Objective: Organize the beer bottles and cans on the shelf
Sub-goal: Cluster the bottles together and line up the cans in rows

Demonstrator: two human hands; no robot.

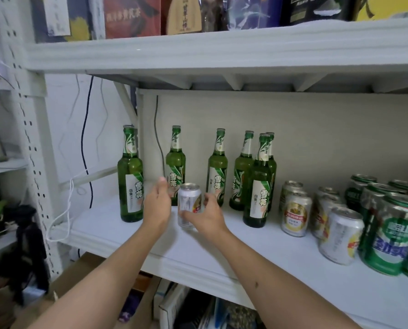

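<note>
Gripping a silver beer can (189,205), the right hand (206,216) curls its fingers round the can's right side; the can stands on the white shelf (117,231), just in front of the bottle row. The left hand (157,205) is spread, beside the can's left side; contact cannot be confirmed. Six green beer bottles (130,176) stand upright along the back. Silver-and-gold cans (295,216) and green cans (394,236) crowd the right end; full count unclear. Bare shelf runs along the front edge.
</note>
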